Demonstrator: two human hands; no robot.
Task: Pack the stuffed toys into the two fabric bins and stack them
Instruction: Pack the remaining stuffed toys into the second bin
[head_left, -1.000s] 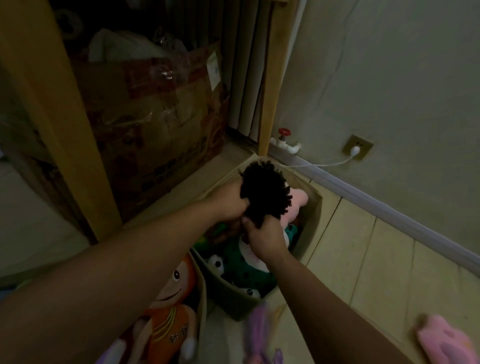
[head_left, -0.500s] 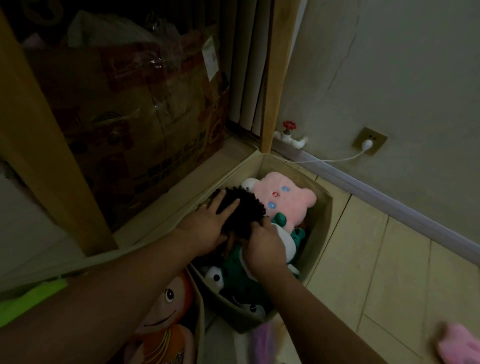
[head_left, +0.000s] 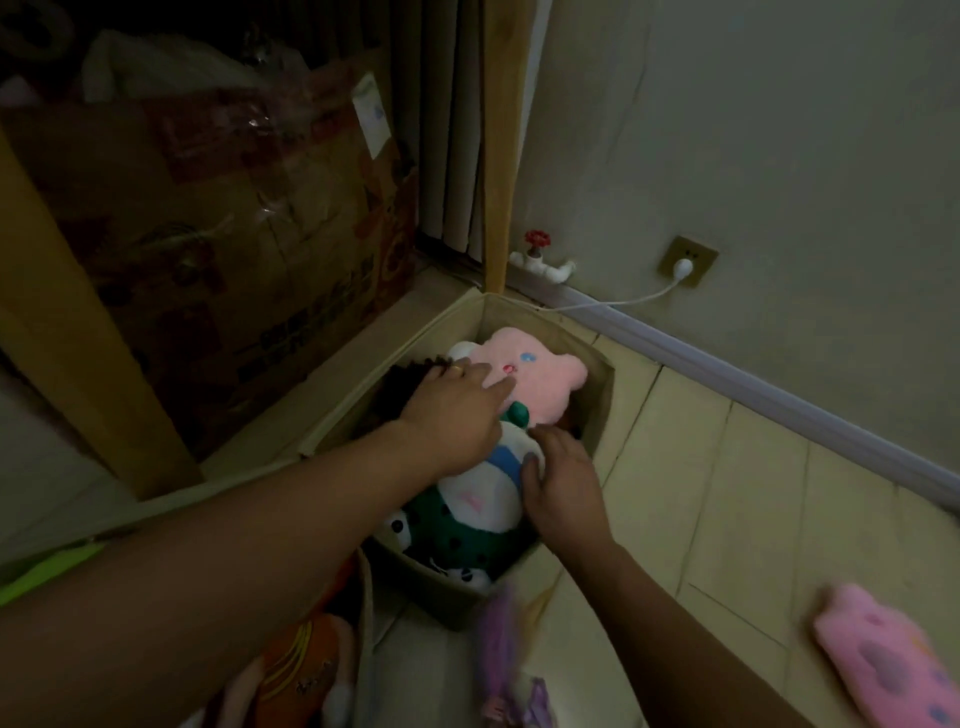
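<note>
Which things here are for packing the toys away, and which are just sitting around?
For the job:
fabric bin
pink plush
green and white plush
black fuzzy toy
pink toy on the floor
purple toy
left hand and right hand, pressing toys down

Just lying about:
cardboard box
red valve
wall socket

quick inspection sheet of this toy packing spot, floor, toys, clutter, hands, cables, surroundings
surface: pale tiled floor, dim light.
job's things: fabric bin in the corner, full of toys; pink plush on top, black fuzzy toy at its left side; pink toy and purple toy on the floor outside.
clutter: taped cardboard box behind the bin.
grippers: left hand and right hand flat on the toys, gripping nothing.
cables: white cord plugged into the wall socket.
surroundings: red valve, wooden post.
</note>
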